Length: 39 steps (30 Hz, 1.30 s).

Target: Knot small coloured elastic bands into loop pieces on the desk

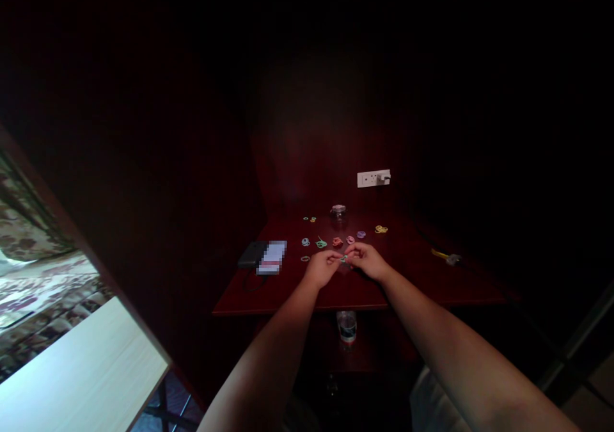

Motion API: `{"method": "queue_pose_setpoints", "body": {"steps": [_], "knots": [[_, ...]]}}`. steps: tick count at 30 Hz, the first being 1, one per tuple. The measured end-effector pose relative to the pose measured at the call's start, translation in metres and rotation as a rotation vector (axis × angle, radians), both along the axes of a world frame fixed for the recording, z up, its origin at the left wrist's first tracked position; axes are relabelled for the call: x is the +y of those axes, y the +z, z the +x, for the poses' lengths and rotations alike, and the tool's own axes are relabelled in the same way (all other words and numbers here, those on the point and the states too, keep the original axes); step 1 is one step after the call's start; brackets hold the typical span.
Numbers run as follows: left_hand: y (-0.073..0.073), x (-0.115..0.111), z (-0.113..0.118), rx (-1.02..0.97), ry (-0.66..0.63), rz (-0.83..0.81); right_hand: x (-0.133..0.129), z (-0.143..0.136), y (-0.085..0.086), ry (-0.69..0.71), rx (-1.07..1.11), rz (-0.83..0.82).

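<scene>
Over the front middle of the dark red table, my left hand [324, 268] and my right hand [367, 261] meet with their fingertips pinched. Between them is a small light green hair tie [344, 259], touched from both sides. Just beyond my fingers lie little piles of hair ties: blue [306, 242], green [321, 244], red [338, 242], pink [350, 240], purple [361, 234] and yellow [381, 230]. A single greenish hair tie [305, 258] rests left of my left hand. Farther back are a few loose hair ties [313, 219].
A clear jar [338, 213] stands near the back wall, below a white power socket [373, 178]. Left on the table [288, 296] lie a black case [251, 254] and a blurred phone [272, 256]. A yellow-handled tool [446, 256] is at right. A plastic bottle [346, 328] stands below.
</scene>
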State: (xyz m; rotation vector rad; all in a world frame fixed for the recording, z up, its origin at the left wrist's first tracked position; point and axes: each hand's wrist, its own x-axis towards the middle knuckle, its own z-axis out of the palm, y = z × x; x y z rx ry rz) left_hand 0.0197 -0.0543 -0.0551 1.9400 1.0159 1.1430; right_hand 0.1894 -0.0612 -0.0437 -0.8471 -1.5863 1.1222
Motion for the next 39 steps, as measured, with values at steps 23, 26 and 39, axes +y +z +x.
{"method": "queue_pose_setpoints", "body": {"steps": [23,26,39], "knots": [[-0.015,0.016,0.0,0.166,0.137,-0.058,0.003,0.0,-0.005,-0.206,-0.411,0.187],[-0.015,0.017,0.0,0.18,0.142,-0.07,0.003,-0.001,-0.004,-0.196,-0.411,0.171],[-0.016,0.019,0.001,0.124,0.097,-0.095,0.009,0.003,-0.008,-0.314,-0.199,0.051]]}}
